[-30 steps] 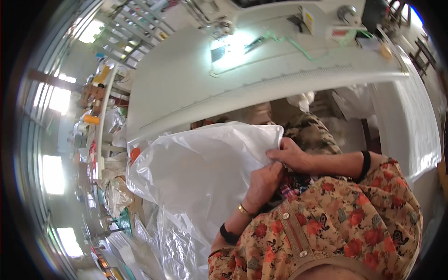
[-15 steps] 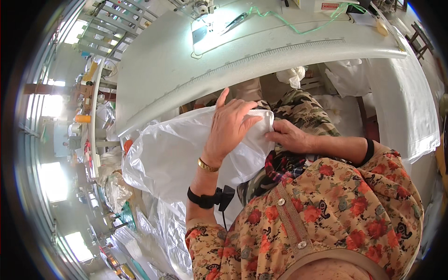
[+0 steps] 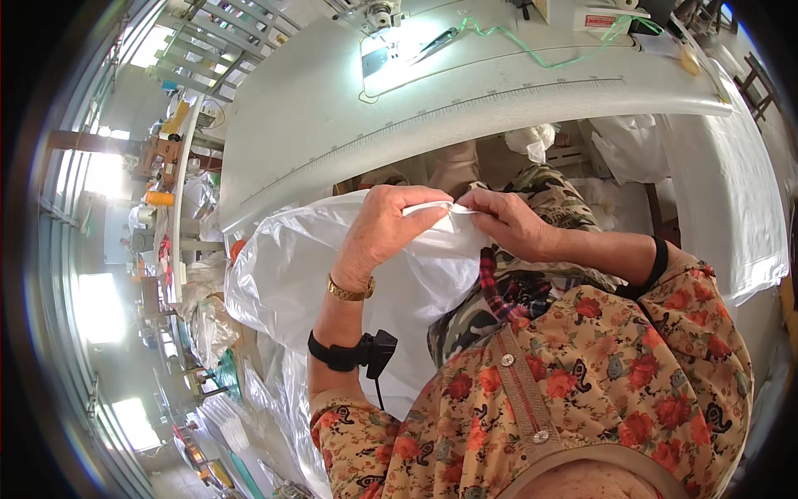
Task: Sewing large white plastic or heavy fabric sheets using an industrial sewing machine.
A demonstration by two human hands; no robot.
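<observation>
**Both hands pinched on one edge of the white sheet, below the table's near edge**

I recorded the left hand (image 3: 391, 229) and the right hand (image 3: 511, 223) meeting at a single folded edge of the white plastic sheet (image 3: 307, 274). Each hand was closed in a pinch on that edge, fingertips nearly touching those of the other. The pinched strip ran roughly level between the two hands, parallel to the near edge of the grey work table (image 3: 349, 108).

The bulk of the sheet hung from that edge toward the person's left and downward, away from the table, over the lap. The left hand lay across the sheet's body and was nearer to its mass; the right hand held only the corner end.

Between the pinched edge and the table's near edge there was a narrow gap. Open room lay on the left of the table, where the sheet billowed freely. I could not tell whether the sheet was a bag or a single layer; the folds hid it.
</observation>
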